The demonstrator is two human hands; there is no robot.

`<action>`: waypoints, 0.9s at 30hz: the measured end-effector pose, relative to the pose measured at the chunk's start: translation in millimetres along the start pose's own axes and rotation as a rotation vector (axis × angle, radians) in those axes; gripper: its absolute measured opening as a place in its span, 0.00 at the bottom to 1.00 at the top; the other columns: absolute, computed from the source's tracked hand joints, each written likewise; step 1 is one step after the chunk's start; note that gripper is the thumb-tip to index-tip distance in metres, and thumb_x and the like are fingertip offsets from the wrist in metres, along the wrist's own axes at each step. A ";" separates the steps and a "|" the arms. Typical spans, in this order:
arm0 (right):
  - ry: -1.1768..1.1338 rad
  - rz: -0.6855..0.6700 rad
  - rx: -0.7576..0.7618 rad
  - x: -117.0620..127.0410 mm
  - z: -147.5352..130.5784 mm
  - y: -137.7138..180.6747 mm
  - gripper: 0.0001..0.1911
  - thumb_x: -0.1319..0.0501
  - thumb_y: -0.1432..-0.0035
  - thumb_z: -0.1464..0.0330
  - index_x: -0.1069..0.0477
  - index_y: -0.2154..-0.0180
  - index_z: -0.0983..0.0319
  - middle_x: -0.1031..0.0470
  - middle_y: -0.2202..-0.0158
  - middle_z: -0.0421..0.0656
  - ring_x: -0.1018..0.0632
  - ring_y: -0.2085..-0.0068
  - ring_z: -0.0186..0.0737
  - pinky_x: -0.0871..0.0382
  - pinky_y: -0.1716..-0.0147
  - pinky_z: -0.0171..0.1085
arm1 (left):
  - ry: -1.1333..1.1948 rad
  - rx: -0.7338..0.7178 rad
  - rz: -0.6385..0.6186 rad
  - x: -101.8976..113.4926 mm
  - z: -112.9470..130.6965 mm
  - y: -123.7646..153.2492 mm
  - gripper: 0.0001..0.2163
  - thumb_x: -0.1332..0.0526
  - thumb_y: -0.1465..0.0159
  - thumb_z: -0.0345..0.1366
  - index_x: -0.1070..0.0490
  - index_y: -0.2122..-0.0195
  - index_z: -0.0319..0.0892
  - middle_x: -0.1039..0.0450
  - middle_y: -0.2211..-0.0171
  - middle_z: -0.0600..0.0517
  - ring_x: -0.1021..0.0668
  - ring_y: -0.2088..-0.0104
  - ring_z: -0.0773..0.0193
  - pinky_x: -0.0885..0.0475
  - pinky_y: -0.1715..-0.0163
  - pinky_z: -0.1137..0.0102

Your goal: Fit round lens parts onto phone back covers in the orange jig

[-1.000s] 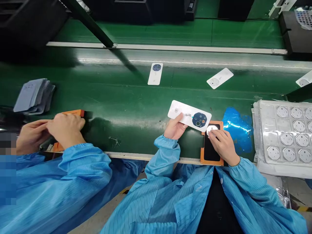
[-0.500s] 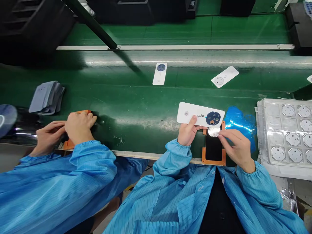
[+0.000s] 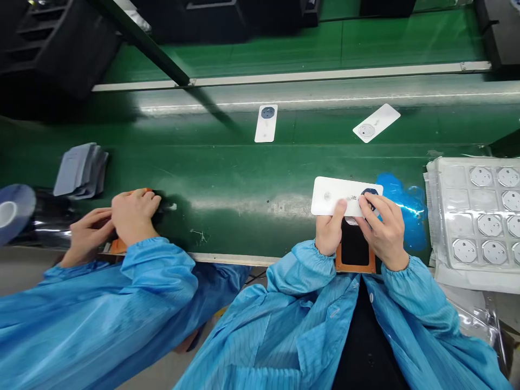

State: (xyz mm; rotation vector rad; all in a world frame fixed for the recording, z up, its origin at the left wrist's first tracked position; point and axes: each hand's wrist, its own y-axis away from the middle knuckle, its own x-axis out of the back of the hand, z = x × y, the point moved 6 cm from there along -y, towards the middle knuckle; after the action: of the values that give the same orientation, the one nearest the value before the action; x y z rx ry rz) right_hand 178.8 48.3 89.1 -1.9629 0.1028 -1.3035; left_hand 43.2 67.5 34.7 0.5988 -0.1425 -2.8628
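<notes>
Head view: right fingers (image 3: 369, 214) now against white panel (image 3: 343, 189) (earlier just below).

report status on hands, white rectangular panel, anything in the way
Left hand holding white rectangular panel; right hand at its dark round patch. Orange rectangular frame partly hidden. Shiny blue plastic film beside right hand, apparently not blocking.

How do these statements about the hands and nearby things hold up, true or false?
1. The left hand holds a white panel. True.
2. The right hand reaches into the clear tray. False: it is at the white panel; the clear tray is farther right.
3. Two other panels lie apart. True.
4. The blue film lies left of the orange frame. False: it lies right.
5. The co-worker's sleeves are blue. True.
</notes>
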 end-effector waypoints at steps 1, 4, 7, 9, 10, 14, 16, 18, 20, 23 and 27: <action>-0.004 0.003 0.006 -0.4 -0.1 0.6 0.21 0.34 0.35 0.69 0.29 0.41 0.59 0.21 0.45 0.51 0.21 0.45 0.50 0.26 0.47 0.47 | -0.003 -0.003 0.010 0.1 -0.4 -0.1 0.24 0.34 0.35 0.53 0.23 0.43 0.44 0.24 0.40 0.46 0.24 0.38 0.50 0.33 0.33 0.57; -0.050 0.045 0.014 0.7 0.5 -1.2 0.19 0.34 0.35 0.71 0.27 0.43 0.57 0.19 0.47 0.48 0.21 0.46 0.47 0.26 0.47 0.45 | -0.007 -0.009 0.025 -0.5 -0.5 -0.1 0.23 0.35 0.34 0.52 0.24 0.43 0.44 0.24 0.40 0.46 0.24 0.38 0.51 0.33 0.33 0.56; -0.103 0.087 0.018 2.7 2.6 -6.0 0.19 0.34 0.35 0.72 0.27 0.43 0.59 0.19 0.47 0.48 0.21 0.45 0.47 0.25 0.47 0.45 | -0.016 -0.027 0.013 -1.8 2.7 -0.5 0.23 0.35 0.33 0.51 0.24 0.42 0.44 0.24 0.40 0.47 0.25 0.38 0.51 0.35 0.31 0.56; -0.092 0.056 0.005 1.6 4.2 -8.8 0.21 0.34 0.35 0.70 0.28 0.41 0.60 0.21 0.44 0.50 0.22 0.44 0.49 0.26 0.46 0.47 | -0.022 -0.037 0.007 -2.5 5.1 -0.9 0.23 0.36 0.33 0.52 0.24 0.43 0.44 0.24 0.40 0.47 0.25 0.37 0.51 0.35 0.31 0.56; -0.081 0.029 -0.006 0.7 4.9 -9.7 0.21 0.35 0.34 0.70 0.28 0.40 0.61 0.22 0.42 0.51 0.23 0.43 0.50 0.26 0.45 0.48 | -0.024 -0.041 0.005 -2.9 6.0 -1.0 0.23 0.36 0.33 0.52 0.23 0.43 0.44 0.24 0.40 0.47 0.25 0.37 0.50 0.35 0.31 0.56; -0.095 -0.005 -0.034 2.5 4.6 -8.0 0.20 0.36 0.33 0.70 0.27 0.41 0.58 0.21 0.44 0.47 0.23 0.42 0.50 0.27 0.44 0.49 | -0.004 -0.043 -0.001 -4.9 7.1 -0.6 0.22 0.35 0.34 0.51 0.23 0.44 0.45 0.24 0.40 0.48 0.25 0.37 0.50 0.33 0.32 0.56; -0.122 0.028 -0.038 6.3 3.9 -6.3 0.20 0.35 0.35 0.71 0.26 0.42 0.56 0.19 0.46 0.45 0.22 0.44 0.49 0.26 0.45 0.49 | -0.001 -0.045 0.005 -5.6 7.5 -0.5 0.21 0.35 0.33 0.50 0.23 0.44 0.45 0.24 0.41 0.48 0.25 0.37 0.51 0.34 0.32 0.56; -0.143 0.046 -0.059 9.2 4.4 -6.0 0.18 0.33 0.36 0.71 0.24 0.44 0.55 0.18 0.48 0.44 0.20 0.45 0.49 0.24 0.46 0.49 | -0.021 -0.049 0.011 -6.1 9.2 -0.4 0.20 0.35 0.33 0.50 0.22 0.45 0.44 0.23 0.42 0.48 0.25 0.37 0.51 0.34 0.32 0.57; -0.171 0.035 -0.104 10.0 6.2 -7.5 0.16 0.33 0.36 0.69 0.23 0.47 0.55 0.18 0.47 0.44 0.20 0.45 0.49 0.23 0.46 0.49 | -0.072 -0.056 0.012 -7.1 12.2 0.5 0.20 0.36 0.33 0.51 0.21 0.46 0.44 0.22 0.43 0.48 0.25 0.38 0.51 0.34 0.32 0.58; -0.204 0.042 -0.209 11.0 9.9 -11.1 0.12 0.35 0.34 0.67 0.21 0.49 0.58 0.20 0.46 0.47 0.18 0.46 0.48 0.21 0.47 0.47 | -0.176 -0.071 -0.006 -10.2 16.4 5.4 0.21 0.38 0.32 0.52 0.20 0.49 0.42 0.20 0.47 0.47 0.22 0.41 0.51 0.32 0.34 0.58; -0.145 0.141 -0.327 14.8 14.2 -13.0 0.08 0.37 0.33 0.67 0.20 0.56 0.59 0.17 0.50 0.48 0.16 0.51 0.47 0.19 0.51 0.43 | -0.288 -0.058 -0.046 -14.0 11.1 16.0 0.20 0.39 0.32 0.54 0.18 0.52 0.43 0.17 0.54 0.47 0.19 0.46 0.49 0.30 0.36 0.56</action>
State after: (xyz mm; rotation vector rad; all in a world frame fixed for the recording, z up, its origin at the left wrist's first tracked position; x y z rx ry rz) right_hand 193.1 58.5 105.7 -2.2722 0.3975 -1.1024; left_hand 54.2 55.7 52.4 0.1781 -0.0901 -2.9707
